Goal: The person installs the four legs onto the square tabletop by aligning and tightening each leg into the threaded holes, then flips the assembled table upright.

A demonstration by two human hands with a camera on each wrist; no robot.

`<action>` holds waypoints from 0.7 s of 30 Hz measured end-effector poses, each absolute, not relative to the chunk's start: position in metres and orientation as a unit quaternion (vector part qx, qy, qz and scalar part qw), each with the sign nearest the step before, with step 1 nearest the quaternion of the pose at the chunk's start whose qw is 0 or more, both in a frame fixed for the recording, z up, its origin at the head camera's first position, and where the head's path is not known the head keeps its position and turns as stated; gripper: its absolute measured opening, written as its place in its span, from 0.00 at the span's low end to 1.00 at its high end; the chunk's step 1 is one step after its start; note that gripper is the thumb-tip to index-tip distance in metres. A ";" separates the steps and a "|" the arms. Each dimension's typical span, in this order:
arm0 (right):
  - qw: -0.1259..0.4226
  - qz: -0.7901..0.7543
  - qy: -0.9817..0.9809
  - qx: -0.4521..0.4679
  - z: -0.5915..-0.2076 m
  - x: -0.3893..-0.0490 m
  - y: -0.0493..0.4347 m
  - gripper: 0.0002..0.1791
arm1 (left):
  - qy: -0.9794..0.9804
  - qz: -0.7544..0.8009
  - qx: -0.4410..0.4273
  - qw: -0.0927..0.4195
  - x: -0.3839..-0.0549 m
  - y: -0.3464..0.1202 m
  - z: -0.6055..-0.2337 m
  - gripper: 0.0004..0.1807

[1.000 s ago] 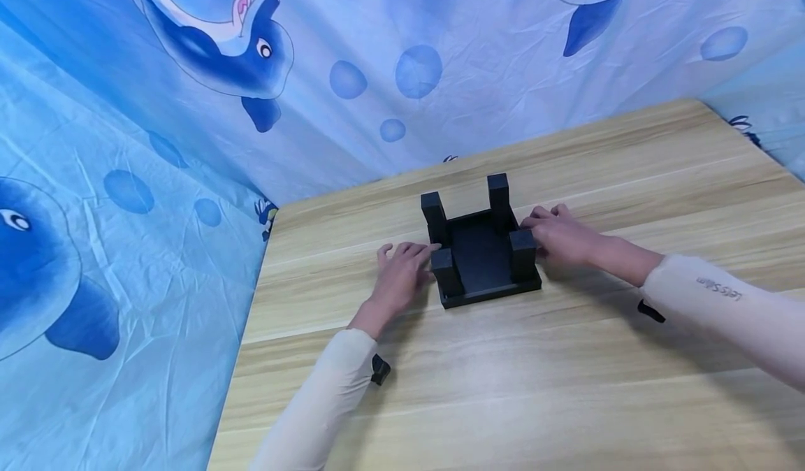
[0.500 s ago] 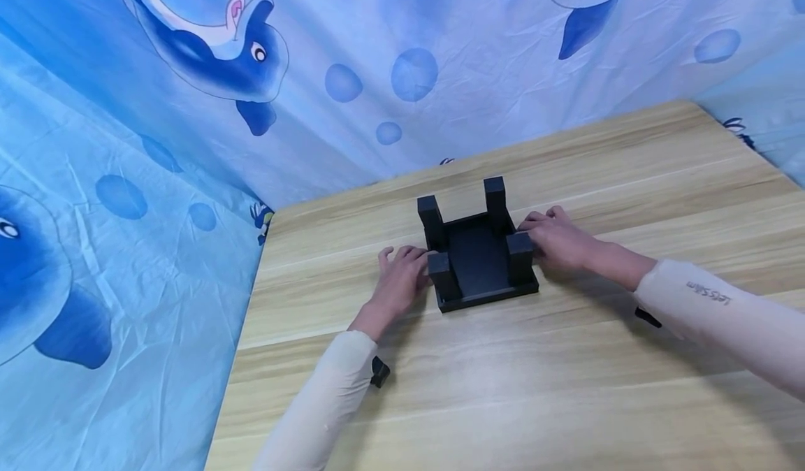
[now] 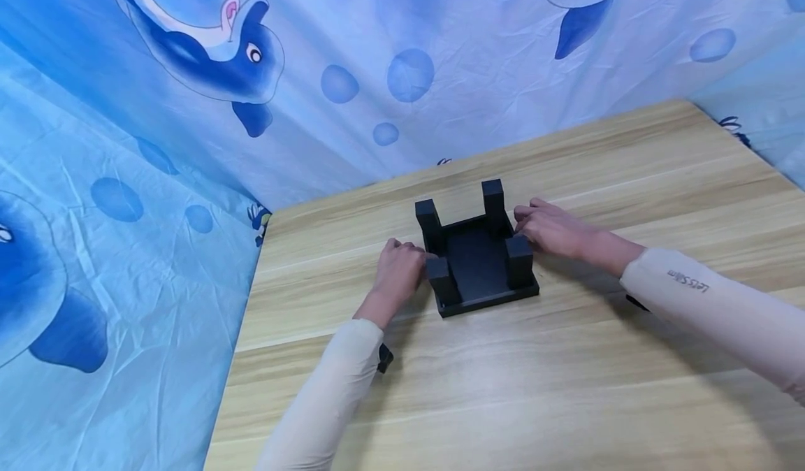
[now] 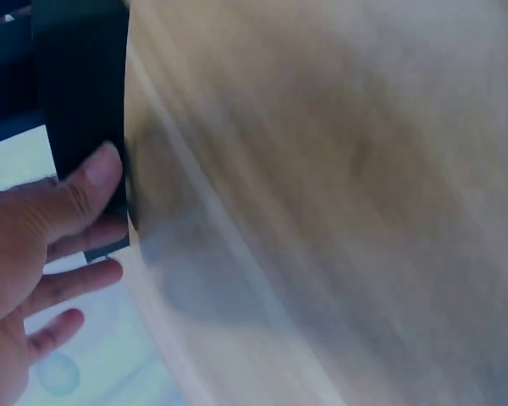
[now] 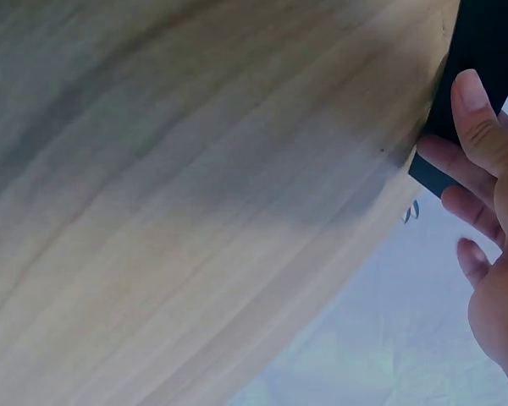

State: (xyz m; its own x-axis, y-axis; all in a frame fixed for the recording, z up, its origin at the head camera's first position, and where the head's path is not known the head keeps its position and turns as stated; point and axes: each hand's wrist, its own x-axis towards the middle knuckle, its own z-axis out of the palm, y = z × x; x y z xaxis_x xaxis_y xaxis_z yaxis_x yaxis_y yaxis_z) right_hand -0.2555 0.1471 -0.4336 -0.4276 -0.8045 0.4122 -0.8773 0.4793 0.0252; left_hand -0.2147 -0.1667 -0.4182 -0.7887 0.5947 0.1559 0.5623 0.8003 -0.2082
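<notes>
A small black stand (image 3: 481, 265) lies upside down on the wooden table, its square legs pointing up around a shallow, rimmed panel. At its left side, my left hand (image 3: 400, 270) grips the edge. The left wrist view shows the thumb (image 4: 102, 167) on the dark side wall and a finger tucked at the edge, other fingers spread loosely. Across from it, my right hand (image 3: 553, 230) holds the right side. In the right wrist view its thumb (image 5: 472, 95) lies on the black wall (image 5: 474, 51) with a finger curled at the edge. The underside is hidden.
The wood-grain table (image 3: 478, 394) extends around the stand. A blue curtain (image 3: 352, 31) with printed dolphins hangs behind the far edge and along the left side. A dark wrist device (image 3: 385, 358) shows under the left sleeve.
The left fingers have drawn in closer against the stand's side. My right hand has shifted slightly towards the far end of its side. The stand appears to stay in place.
</notes>
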 end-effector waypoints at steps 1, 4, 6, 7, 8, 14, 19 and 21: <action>0.188 0.095 -0.837 0.504 -0.433 -0.255 0.147 0.16 | -0.941 0.078 -0.311 0.108 -0.215 -0.166 -0.417 0.23; 0.198 0.093 -0.833 0.508 -0.430 -0.254 0.149 0.13 | -0.937 0.080 -0.322 0.108 -0.215 -0.167 -0.415 0.23; 0.209 0.091 -0.830 0.510 -0.427 -0.253 0.150 0.14 | -0.935 0.074 -0.329 0.111 -0.215 -0.168 -0.413 0.23; 0.214 0.093 -0.828 0.510 -0.425 -0.252 0.150 0.15 | -0.933 0.070 -0.332 0.115 -0.214 -0.169 -0.411 0.24; 0.219 0.092 -0.828 0.508 -0.424 -0.251 0.151 0.15 | -0.932 0.068 -0.335 0.120 -0.214 -0.170 -0.409 0.24; 0.207 0.099 -0.829 0.511 -0.419 -0.247 0.150 0.20 | -0.926 0.062 -0.347 0.136 -0.213 -0.173 -0.404 0.23; 0.205 0.091 -0.830 0.511 -0.416 -0.244 0.149 0.24 | -0.922 0.043 -0.358 0.144 -0.212 -0.178 -0.402 0.22; 0.208 0.091 -0.829 0.511 -0.413 -0.243 0.149 0.24 | -0.921 0.033 -0.360 0.147 -0.212 -0.179 -0.400 0.22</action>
State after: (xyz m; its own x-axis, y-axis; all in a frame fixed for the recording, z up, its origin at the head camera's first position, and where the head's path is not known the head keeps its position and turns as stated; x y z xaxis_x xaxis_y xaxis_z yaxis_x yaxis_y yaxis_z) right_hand -0.2434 0.1490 -0.4131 -0.3901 -0.8097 0.4385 -0.8855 0.4604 0.0623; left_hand -0.2124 -0.1794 -0.3998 -0.6975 0.6730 0.2459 0.6536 0.7383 -0.1667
